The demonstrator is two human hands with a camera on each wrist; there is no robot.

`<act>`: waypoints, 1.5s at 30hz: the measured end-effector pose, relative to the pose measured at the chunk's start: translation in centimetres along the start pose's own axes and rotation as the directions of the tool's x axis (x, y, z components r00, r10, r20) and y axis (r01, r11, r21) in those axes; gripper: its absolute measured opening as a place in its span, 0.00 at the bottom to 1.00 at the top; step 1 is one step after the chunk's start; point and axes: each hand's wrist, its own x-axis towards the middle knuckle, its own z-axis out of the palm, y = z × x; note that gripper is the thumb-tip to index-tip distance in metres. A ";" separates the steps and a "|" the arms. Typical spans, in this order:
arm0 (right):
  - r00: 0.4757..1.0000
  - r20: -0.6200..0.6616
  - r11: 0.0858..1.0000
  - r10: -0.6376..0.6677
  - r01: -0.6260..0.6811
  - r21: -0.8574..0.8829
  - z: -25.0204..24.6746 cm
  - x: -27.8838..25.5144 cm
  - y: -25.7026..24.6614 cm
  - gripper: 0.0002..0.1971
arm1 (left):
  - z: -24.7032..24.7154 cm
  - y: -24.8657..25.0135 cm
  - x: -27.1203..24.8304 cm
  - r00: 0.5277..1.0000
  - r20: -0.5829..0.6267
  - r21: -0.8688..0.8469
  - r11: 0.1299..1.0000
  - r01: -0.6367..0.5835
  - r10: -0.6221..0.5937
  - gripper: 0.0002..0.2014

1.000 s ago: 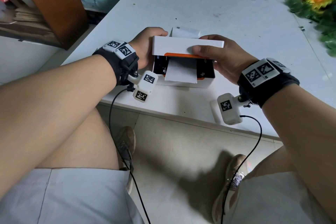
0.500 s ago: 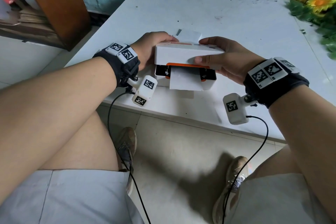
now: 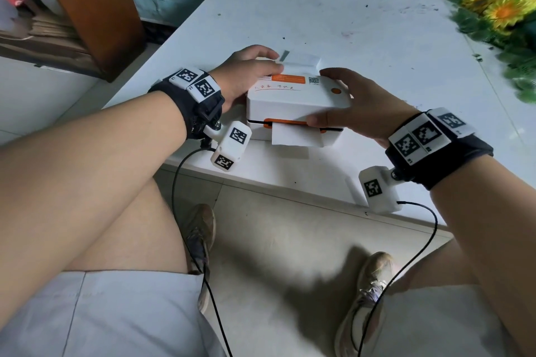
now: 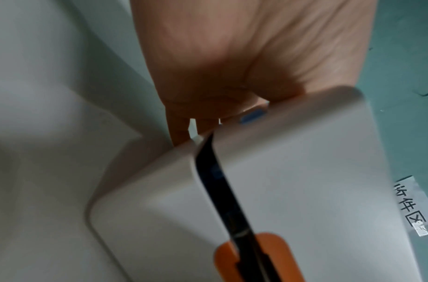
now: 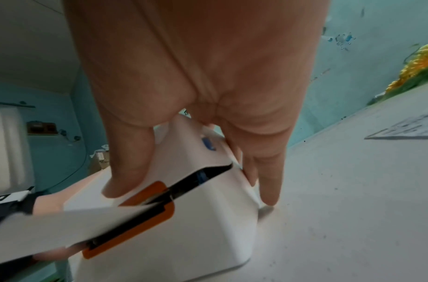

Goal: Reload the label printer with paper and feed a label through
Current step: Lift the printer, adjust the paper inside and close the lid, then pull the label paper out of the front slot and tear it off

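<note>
The printer (image 3: 295, 104) sat near the front edge of the white table (image 3: 362, 23), its lid (image 3: 298, 90) lowered almost onto the base, with a thin dark gap left along the seam in both wrist views. A strip of white paper (image 3: 295, 136) stuck out of the orange-trimmed front slot, and more paper (image 3: 301, 59) showed behind the rear of the lid. The left hand (image 3: 246, 72) lay over the lid's rear left corner, thumb on top and fingers down the left side, gripping it. The right hand (image 3: 356, 104) held the right end, thumb (image 5: 128, 158) pressed against the lid's front just above the orange trim, the fingers (image 5: 265, 171) running straight down the right side with a fingertip reaching the table. An orange button (image 3: 336, 91) sat on the lid beside that hand. Yellow flowers (image 3: 504, 11) lay at the table's far right corner, well apart from the printer.
</note>
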 end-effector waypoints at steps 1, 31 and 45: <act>0.999 -0.019 0.999 0.032 -0.032 -0.025 0.1 -0.2 0.0 0.64 | -0.1 0.1 -0.1 1.000 0.013 0.014 1.000 -0.017 0.017 0.14; 0.927 0.024 0.816 0.375 -0.343 0.465 3.4 -2.5 -1.0 0.14 | 0.5 1.4 -4.7 0.994 0.100 0.370 0.929 -0.002 -0.038 0.41; 0.910 0.008 0.805 0.414 -0.371 0.463 2.7 -1.9 -0.4 0.21 | -0.8 1.5 -4.8 0.949 -0.177 0.287 0.909 0.302 -0.260 0.60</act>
